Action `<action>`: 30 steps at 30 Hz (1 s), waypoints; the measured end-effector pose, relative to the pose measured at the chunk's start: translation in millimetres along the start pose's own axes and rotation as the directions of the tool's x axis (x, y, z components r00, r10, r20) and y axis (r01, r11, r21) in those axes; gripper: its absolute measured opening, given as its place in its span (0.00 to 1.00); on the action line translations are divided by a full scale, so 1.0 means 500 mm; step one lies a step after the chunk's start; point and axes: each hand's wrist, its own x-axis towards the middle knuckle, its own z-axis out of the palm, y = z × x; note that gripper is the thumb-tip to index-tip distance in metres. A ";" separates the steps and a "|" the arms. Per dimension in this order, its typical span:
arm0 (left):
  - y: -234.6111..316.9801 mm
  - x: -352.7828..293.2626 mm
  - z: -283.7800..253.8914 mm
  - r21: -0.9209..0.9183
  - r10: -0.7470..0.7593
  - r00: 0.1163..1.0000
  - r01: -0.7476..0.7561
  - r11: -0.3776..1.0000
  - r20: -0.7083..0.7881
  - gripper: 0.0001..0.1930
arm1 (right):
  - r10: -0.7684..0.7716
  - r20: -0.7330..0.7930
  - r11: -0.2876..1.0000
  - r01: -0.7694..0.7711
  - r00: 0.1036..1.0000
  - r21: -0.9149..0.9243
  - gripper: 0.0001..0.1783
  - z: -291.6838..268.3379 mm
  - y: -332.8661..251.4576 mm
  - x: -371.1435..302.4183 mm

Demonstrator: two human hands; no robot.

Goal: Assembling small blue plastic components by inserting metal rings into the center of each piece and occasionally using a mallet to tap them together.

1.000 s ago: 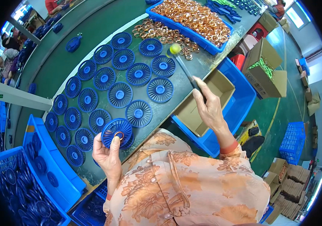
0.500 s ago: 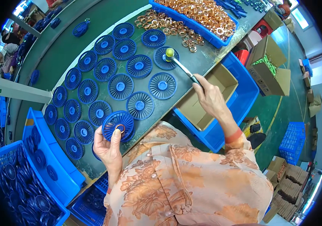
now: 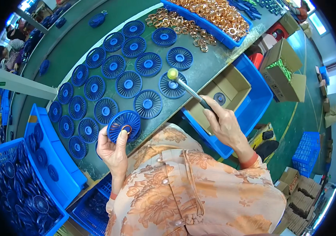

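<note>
My left hand [image 3: 114, 150] is closed on a blue round grille [image 3: 124, 121] with radiating ribs, held over the near edge of the green worktop. A copper-coloured ring [image 3: 126, 129] shows at its middle, under my thumb. More blue rim shows behind it; I cannot tell how many pieces I hold. My right hand [image 3: 224, 122] grips a hammer [image 3: 190, 91] by its dark handle. The yellow hammer head [image 3: 172, 73] is over the hub area of a grille [image 3: 172, 85] near the table edge; whether it touches cannot be told. Several similar grilles [image 3: 147, 104] lie in rows on the worktop.
A blue tray [image 3: 231, 44] heaped with copper-coloured rings stands at the far side, loose rings beside it. Right of the table, a blue bin [image 3: 268, 92] holds a cardboard box [image 3: 234, 80] with one dark disc [image 3: 219, 98] inside. Crates of blue parts [image 3: 38, 188] stand left.
The hammer head has moved nearer, from one grille to the one before it, and my right hand has come down slightly. A disc in the cardboard box now shows. My left hand keeps its grip.
</note>
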 end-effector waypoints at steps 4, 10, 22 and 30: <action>0.006 0.006 0.011 -0.043 -0.007 1.000 0.007 0.999 0.004 0.13 | 0.036 0.032 0.973 -0.028 0.999 -0.231 0.19 0.012 0.032 -0.005; 0.036 0.060 0.121 0.332 0.193 0.921 -0.309 0.891 0.338 0.13 | 0.006 -0.154 0.972 0.030 0.988 0.232 0.19 -0.019 0.109 -0.019; -0.128 0.187 0.480 0.421 0.254 0.465 -0.882 0.210 0.848 0.23 | 0.232 -0.318 0.896 -0.075 0.919 0.437 0.24 -0.043 0.147 -0.054; -0.021 0.149 0.378 0.406 0.187 0.499 -0.831 0.379 0.846 0.25 | 0.067 -0.444 0.987 0.007 0.894 0.163 0.20 -0.046 0.084 -0.014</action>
